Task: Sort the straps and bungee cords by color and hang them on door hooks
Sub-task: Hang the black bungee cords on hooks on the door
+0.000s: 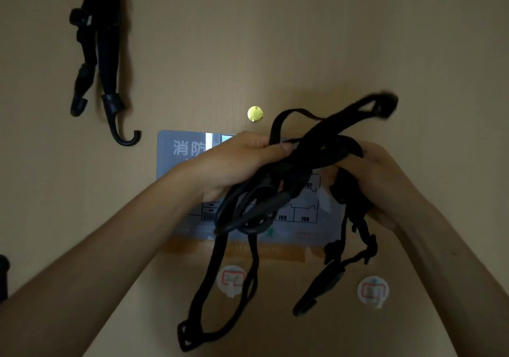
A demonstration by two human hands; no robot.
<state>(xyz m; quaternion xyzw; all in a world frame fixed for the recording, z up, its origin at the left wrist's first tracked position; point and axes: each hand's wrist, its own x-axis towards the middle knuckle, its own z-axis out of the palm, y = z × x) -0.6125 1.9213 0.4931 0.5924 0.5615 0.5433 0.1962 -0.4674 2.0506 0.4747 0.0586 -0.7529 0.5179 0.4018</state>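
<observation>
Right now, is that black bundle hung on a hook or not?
Not hung: the left hand and right hand hold the black bundle before the door, its loops dangling free.

Room door [358, 40] in a multi-room lodging building, such as a hotel or dormitory floor. You face its pale wood-grain panel. At centre, a blue fire-evacuation plan [181, 158] with a Chinese heading and a floor diagram numbered 709 and 708. At 12 o'clock, a round brass peephole cover [255, 114]. At 6 o'clock, a white adhesive hook [232, 279]; at 5 o'clock, a second adhesive hook [373, 290]. At 10 o'clock, black hooked cords [102, 53] hang on the panel.
</observation>
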